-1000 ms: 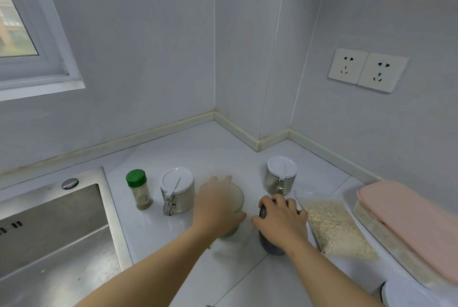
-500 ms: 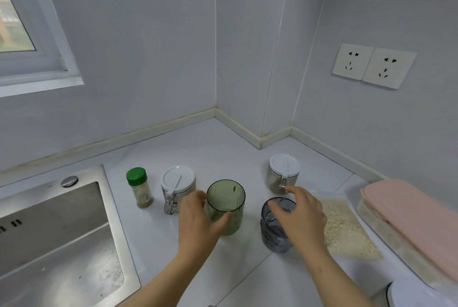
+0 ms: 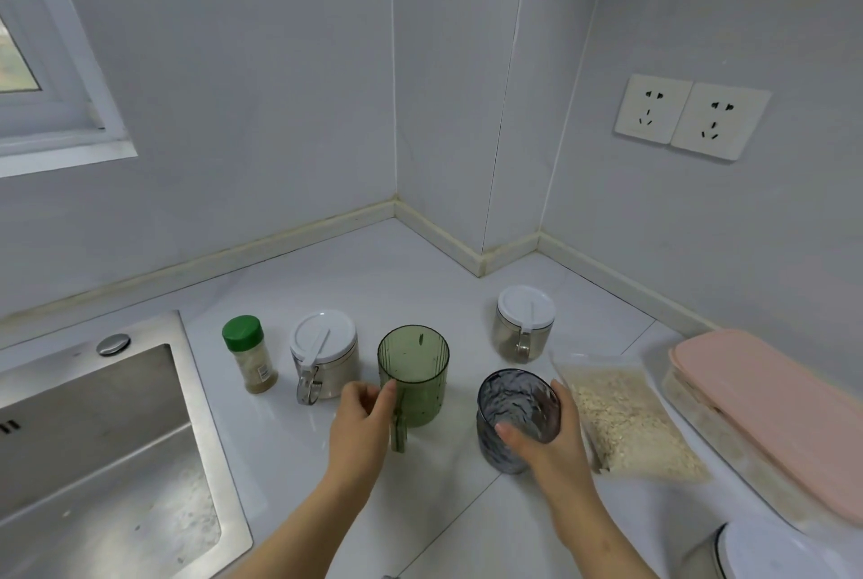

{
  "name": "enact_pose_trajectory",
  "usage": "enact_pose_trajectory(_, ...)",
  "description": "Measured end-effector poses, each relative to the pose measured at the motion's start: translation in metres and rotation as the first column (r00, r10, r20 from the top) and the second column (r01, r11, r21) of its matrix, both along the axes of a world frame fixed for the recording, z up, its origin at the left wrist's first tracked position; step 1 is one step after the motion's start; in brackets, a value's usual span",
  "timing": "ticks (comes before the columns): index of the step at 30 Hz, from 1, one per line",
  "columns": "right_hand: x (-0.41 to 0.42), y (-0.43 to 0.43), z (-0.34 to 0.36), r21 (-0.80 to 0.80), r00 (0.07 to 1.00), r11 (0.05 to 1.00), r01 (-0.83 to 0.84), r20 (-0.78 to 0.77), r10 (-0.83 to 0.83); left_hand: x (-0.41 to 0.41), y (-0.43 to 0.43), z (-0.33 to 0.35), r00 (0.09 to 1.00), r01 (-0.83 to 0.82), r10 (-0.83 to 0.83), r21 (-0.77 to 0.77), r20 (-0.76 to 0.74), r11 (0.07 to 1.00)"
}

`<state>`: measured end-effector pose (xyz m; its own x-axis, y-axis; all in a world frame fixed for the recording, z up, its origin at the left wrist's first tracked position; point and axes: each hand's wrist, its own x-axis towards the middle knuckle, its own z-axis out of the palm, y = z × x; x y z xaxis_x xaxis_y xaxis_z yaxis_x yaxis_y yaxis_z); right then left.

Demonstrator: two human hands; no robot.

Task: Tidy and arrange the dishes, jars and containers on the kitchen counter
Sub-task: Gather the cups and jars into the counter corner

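Observation:
A green translucent cup (image 3: pixel 415 368) stands upright on the white counter (image 3: pixel 373 279), its handle toward me. My left hand (image 3: pixel 362 419) pinches that handle at the cup's near left side. To the right stands a grey patterned cup (image 3: pixel 516 415), and my right hand (image 3: pixel 546 438) wraps its near right side, thumb on the front wall. A white-lidded clip jar (image 3: pixel 324 356) and a green-capped spice bottle (image 3: pixel 250 354) stand left of the green cup. A second clip jar (image 3: pixel 525 321) stands behind the grey cup.
A clear bag of oats (image 3: pixel 626 419) lies right of the grey cup, a pink-lidded container (image 3: pixel 775 415) beyond it. A steel sink (image 3: pixel 93 438) fills the left. A white lid (image 3: pixel 775 550) shows at the bottom right. Bare counter stretches back to the corner walls.
Both hands have slid off the cup tops, down to their sides. The left hand now holds the green cup's handle, and the right hand grips the grey cup's wall.

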<state>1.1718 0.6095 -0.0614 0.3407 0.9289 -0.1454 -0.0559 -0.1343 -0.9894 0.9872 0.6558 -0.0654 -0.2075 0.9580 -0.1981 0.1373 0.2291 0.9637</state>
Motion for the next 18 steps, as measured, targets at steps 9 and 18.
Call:
enact_pose_trajectory(9, -0.001, 0.004, -0.021, 0.012, 0.996, 0.996, -0.087, -0.032, 0.088, 0.003, -0.006, 0.0, 0.978, 0.142, -0.134, -0.045, 0.158, 0.989)
enact_pose_trajectory(18, -0.004, 0.012, -0.031, -0.017, 0.996, 0.997, -0.07, 0.051, 0.071, 0.0, 0.0, 0.005, 0.974, 0.196, -0.18, -0.11, 0.139, 0.974)
